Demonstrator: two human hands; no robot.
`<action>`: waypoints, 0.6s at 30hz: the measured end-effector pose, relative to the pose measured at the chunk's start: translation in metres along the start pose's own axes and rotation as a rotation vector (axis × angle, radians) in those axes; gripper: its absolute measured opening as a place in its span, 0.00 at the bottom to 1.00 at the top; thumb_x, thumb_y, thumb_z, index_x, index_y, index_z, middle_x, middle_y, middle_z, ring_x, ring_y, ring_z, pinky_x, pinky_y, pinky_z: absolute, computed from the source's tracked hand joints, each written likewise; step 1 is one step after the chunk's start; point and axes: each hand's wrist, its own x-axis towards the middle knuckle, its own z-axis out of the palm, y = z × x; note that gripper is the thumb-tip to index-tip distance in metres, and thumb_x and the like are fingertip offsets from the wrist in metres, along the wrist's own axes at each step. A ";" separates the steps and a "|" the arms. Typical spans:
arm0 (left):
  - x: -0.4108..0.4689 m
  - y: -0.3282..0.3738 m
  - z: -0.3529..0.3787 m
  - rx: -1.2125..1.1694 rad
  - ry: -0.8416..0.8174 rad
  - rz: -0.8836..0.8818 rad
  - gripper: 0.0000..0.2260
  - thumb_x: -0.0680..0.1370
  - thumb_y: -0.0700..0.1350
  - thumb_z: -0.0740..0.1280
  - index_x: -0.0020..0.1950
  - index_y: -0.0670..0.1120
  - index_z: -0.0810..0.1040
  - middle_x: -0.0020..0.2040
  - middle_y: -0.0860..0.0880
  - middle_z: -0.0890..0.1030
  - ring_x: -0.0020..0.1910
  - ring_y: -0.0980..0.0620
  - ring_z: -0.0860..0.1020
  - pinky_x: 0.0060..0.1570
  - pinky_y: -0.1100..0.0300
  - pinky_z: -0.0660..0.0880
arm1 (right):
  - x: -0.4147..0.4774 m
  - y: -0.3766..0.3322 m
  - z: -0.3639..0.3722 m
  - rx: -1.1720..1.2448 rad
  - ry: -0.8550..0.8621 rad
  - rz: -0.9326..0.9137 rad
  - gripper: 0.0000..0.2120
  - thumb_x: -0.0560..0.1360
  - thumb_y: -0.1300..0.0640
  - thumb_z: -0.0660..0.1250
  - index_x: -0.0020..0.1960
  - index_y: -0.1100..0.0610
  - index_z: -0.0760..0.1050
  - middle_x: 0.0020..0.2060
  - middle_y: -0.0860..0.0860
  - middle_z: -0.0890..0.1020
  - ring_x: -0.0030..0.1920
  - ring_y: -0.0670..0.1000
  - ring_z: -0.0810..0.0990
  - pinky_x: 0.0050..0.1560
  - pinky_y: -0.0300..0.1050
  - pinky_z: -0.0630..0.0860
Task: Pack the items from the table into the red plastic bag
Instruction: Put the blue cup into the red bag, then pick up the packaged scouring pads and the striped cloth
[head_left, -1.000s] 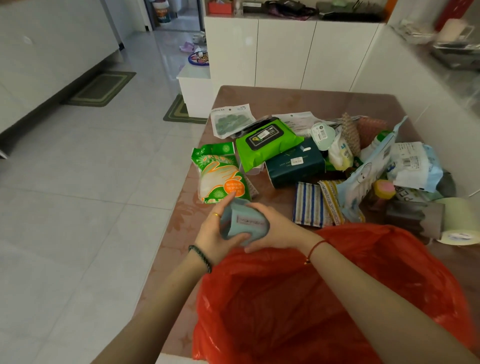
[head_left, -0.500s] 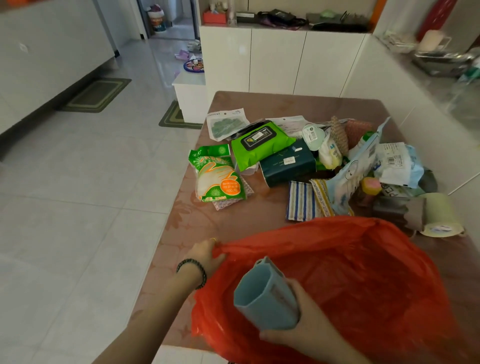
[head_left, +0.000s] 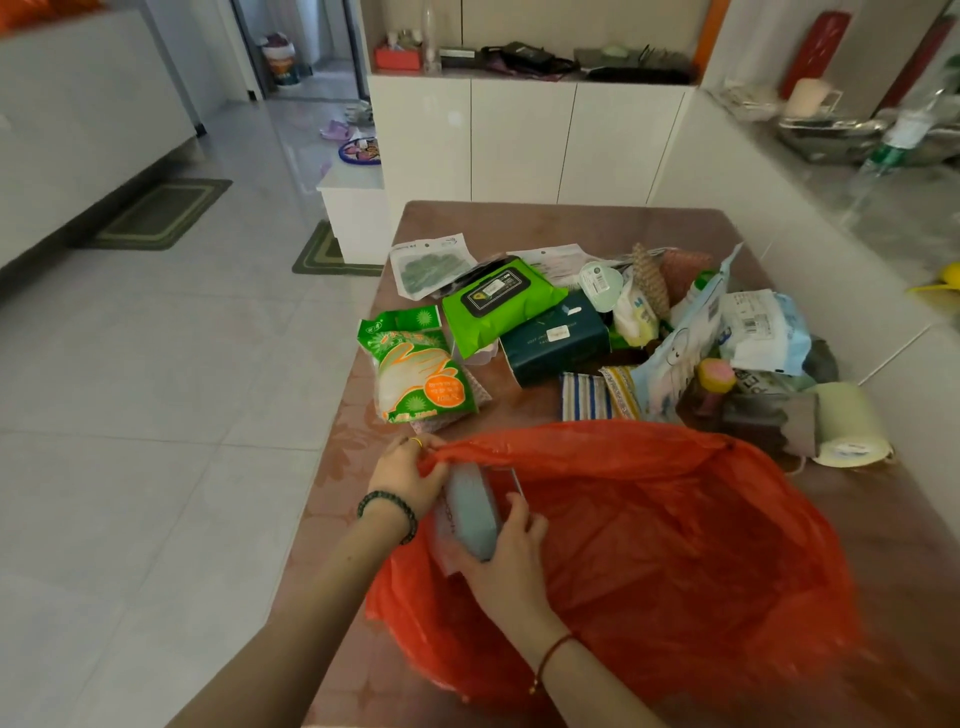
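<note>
The red plastic bag (head_left: 649, 530) lies wide open on the near part of the brown table (head_left: 519, 223). My left hand (head_left: 408, 475) pinches the bag's left rim and holds it up. My right hand (head_left: 506, 564) grips a grey-blue folded pack (head_left: 470, 514), which sits just inside the bag's mouth at its left side. Behind the bag lie a green glove packet (head_left: 415, 371), a green wipes pack (head_left: 498, 301), a dark teal box (head_left: 558, 340) and striped cloths (head_left: 584, 397).
More packets, a pale yellow roll (head_left: 847, 423) and a white-blue pack (head_left: 766, 332) crowd the table's right side by the white wall. White cabinets (head_left: 519, 140) stand behind the table. Tiled floor with green mats (head_left: 161, 213) lies to the left.
My right hand carried the grey-blue pack from above the table down into the bag's left side. My left hand let go of the pack and took hold of the bag's rim.
</note>
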 end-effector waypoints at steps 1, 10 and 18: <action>0.002 0.000 -0.002 0.006 0.002 0.004 0.01 0.73 0.44 0.65 0.44 0.48 0.74 0.37 0.55 0.67 0.45 0.49 0.72 0.48 0.64 0.66 | 0.002 -0.001 -0.004 -0.022 -0.001 -0.006 0.37 0.68 0.45 0.70 0.68 0.59 0.57 0.60 0.56 0.65 0.61 0.59 0.72 0.61 0.45 0.68; 0.019 0.033 -0.003 0.122 -0.061 0.289 0.35 0.59 0.63 0.51 0.63 0.51 0.71 0.61 0.47 0.74 0.62 0.46 0.71 0.63 0.53 0.67 | 0.042 -0.004 -0.102 0.104 0.216 -0.066 0.25 0.72 0.53 0.69 0.65 0.57 0.67 0.61 0.55 0.75 0.61 0.55 0.74 0.62 0.48 0.71; 0.036 0.099 0.045 -0.261 -0.210 0.325 0.19 0.72 0.50 0.65 0.61 0.48 0.70 0.58 0.48 0.74 0.61 0.51 0.72 0.65 0.56 0.67 | 0.165 -0.018 -0.189 0.182 0.500 0.045 0.42 0.70 0.53 0.71 0.74 0.61 0.49 0.72 0.62 0.58 0.72 0.61 0.58 0.72 0.52 0.60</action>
